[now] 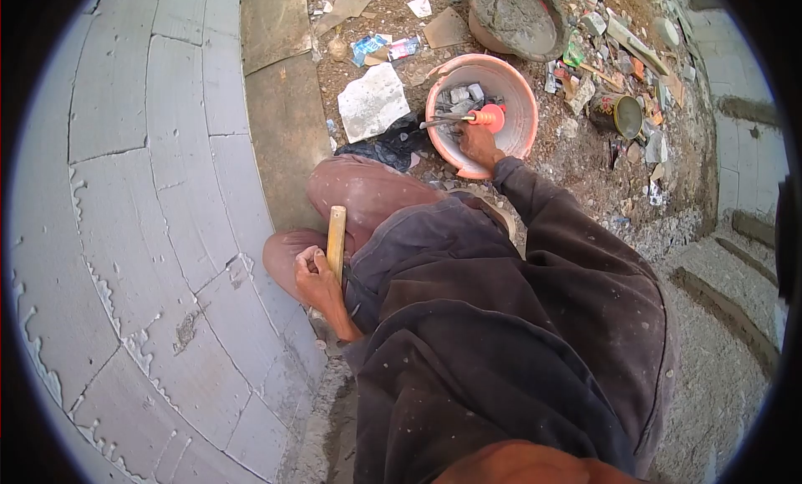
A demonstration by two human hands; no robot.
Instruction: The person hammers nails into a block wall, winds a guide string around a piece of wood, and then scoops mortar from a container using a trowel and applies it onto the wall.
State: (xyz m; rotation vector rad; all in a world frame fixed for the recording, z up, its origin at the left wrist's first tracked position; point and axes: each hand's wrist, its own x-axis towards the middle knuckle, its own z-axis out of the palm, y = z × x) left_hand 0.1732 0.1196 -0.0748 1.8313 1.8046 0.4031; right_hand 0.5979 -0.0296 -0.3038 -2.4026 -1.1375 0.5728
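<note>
My right hand (479,145) reaches inside an orange bucket (534,108), its curled fingers partly hidden. Just above it, touching or nearly so, is a tool (484,118) with a red grip, a round red guard and a metal shaft, like a guarded chisel. The shaft crosses the bucket's left rim; whether my fingers grip it I cannot make out. Grey chunks (464,93) lie in the bucket. Near my thigh my left hand (317,285) is closed, thumb and fingers pinched together. A flat yellowish wooden stick (336,237) stands up beside it, its lower end hidden.
A basin of grey mortar (514,20) stands beyond the bucket. An old tin can (625,116) lies on its side among rubble to the right. A white slab piece (372,102) and black plastic (388,143) lie near my knee. A grey block wall (180,175) rises on the left.
</note>
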